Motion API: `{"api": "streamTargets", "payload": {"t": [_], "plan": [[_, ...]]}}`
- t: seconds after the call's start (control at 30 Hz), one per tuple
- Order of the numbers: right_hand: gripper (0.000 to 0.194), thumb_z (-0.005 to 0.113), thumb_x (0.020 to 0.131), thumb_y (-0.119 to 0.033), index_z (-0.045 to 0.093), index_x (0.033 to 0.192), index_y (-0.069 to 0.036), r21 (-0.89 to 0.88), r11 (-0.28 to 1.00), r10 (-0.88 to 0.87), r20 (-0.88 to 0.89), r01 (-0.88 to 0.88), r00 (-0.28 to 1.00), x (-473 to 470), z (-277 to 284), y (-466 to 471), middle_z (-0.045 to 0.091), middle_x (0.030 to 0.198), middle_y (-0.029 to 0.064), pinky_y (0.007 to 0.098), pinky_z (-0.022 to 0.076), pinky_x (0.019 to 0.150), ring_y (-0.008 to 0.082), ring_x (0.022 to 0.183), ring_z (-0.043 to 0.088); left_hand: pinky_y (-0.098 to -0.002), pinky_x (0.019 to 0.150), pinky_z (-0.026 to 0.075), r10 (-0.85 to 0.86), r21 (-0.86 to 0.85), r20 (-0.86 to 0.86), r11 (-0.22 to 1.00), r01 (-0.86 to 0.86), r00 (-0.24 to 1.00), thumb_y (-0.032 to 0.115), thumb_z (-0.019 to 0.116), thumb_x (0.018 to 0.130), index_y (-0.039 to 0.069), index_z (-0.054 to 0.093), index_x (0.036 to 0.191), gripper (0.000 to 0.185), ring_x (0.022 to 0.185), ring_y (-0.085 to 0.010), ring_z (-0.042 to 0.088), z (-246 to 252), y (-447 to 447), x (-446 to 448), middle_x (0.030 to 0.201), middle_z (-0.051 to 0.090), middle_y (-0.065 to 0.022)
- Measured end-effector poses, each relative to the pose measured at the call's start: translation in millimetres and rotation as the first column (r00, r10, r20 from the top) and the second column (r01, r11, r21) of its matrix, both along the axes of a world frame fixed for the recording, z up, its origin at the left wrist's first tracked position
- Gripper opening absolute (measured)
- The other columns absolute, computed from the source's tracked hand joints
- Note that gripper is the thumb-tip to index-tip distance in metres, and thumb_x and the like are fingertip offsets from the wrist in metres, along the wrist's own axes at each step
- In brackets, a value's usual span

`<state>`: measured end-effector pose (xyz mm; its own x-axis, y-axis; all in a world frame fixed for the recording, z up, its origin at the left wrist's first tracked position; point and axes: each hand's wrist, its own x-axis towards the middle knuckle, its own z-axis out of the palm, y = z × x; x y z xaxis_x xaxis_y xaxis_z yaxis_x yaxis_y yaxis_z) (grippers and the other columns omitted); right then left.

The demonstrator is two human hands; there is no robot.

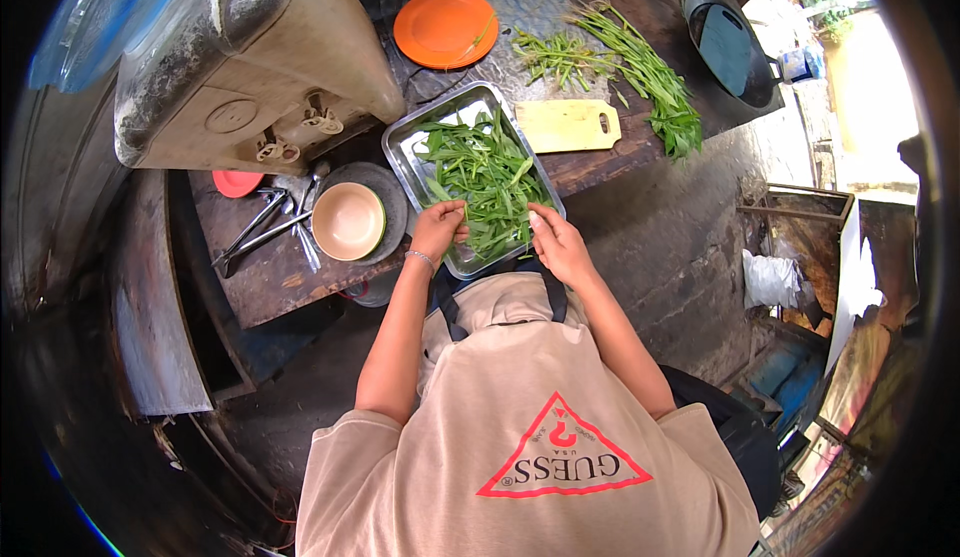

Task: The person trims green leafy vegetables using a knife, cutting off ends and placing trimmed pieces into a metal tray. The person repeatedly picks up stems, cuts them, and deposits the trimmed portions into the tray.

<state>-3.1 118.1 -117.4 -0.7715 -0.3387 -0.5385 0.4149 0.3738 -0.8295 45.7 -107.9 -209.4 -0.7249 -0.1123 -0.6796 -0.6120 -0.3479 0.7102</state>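
Note:
A rectangular stainless steel tray (397,153) lies right before me, its near end close to my waist. Loose leafy greens (487,174) are heaped over much of its floor. At the tray's near left side, my left hand (441,233) has its fingers curled together at the edge of the heap, pinching leaves. Opposite it, over the right rim, my right hand (559,246) brings thumb and fingertips together on greens. The exact pieces between the fingers are too small to make out.
Beyond the tray lie orange plates (442,26), a yellow cutting board (566,126), cut stems (559,58) and a bundle of long-stemmed greens (645,69). A dark wok (727,51) stands far right. Left are a bowl (346,221), tongs (262,238) and a large cooler box with taps (277,62).

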Motion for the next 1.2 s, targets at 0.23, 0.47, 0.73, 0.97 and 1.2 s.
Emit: {"api": "streamTargets", "payload": {"t": [0.23,0.47,0.73,0.97,1.2], "plan": [[0.039,0.051,0.100,-0.030,0.057,0.127,-0.002,0.029,0.996,-0.081,0.017,0.080,0.997,6.2,-4.5,11.2,0.055,0.064,0.0000,0.0245,0.0412,0.054,0.0065,0.057,0.050,-0.0308,0.063,0.049,-0.294,-0.412,-0.063,0.878,0.244,0.954,0.019,0.066,0.085,-0.002,0.070,0.100,0.026,0.067,-0.0202,0.064,-44.1,21.8,-0.7,0.074,0.068,-0.0121],[0.038,0.049,0.102,-0.027,0.052,0.131,-0.004,0.029,0.999,-0.038,-0.050,0.039,0.998,5.4,-9.3,10.9,0.048,0.066,-0.0032,0.0199,0.0343,0.046,0.0036,0.051,0.041,-0.0416,0.075,0.052,-0.277,-0.725,-0.092,0.677,0.127,0.956,0.016,0.065,0.082,-0.001,0.070,0.090,0.019,0.078,-0.0342,0.067,-33.2,34.4,-14.7,0.078,0.069,-0.0182],[0.038,0.049,0.102,-0.028,0.052,0.131,-0.004,0.023,0.999,-0.033,-0.058,0.035,0.998,2.3,-6.2,8.7,0.048,0.066,-0.0029,0.0195,0.0339,0.046,0.0034,0.051,0.040,-0.0455,0.077,0.052,-0.367,-0.781,-0.004,0.582,0.226,0.930,0.017,0.067,0.081,-0.001,0.070,0.090,0.020,0.081,-0.0408,0.065,-31.6,42.6,-27.5,0.085,0.067,-0.0238],[0.041,0.047,0.102,-0.029,0.051,0.133,-0.002,-0.082,0.997,0.003,0.026,-0.001,1.000,-2.0,17.4,-4.0,0.047,0.064,-0.0030,0.0202,0.0341,0.046,0.0037,0.051,0.041,-0.0303,0.065,0.053,-0.264,-0.322,-0.127,0.923,0.213,0.956,0.015,0.066,0.089,-0.003,0.069,0.097,0.020,0.073,-0.0179,0.067,37.0,24.2,-21.4,0.082,0.070,-0.0120],[0.041,0.047,0.102,-0.029,0.053,0.134,-0.003,-0.091,0.962,0.249,-0.084,-0.256,0.965,-16.3,38.1,-21.0,0.044,0.060,-0.0037,0.0213,0.0331,0.047,0.0040,0.051,0.039,-0.0225,0.064,0.051,-0.227,0.038,-0.216,0.970,0.240,0.950,0.015,0.063,0.094,-0.005,0.067,0.101,0.022,0.070,-0.0077,0.061,105.5,8.1,-14.8,0.086,0.069,-0.0048]]}}
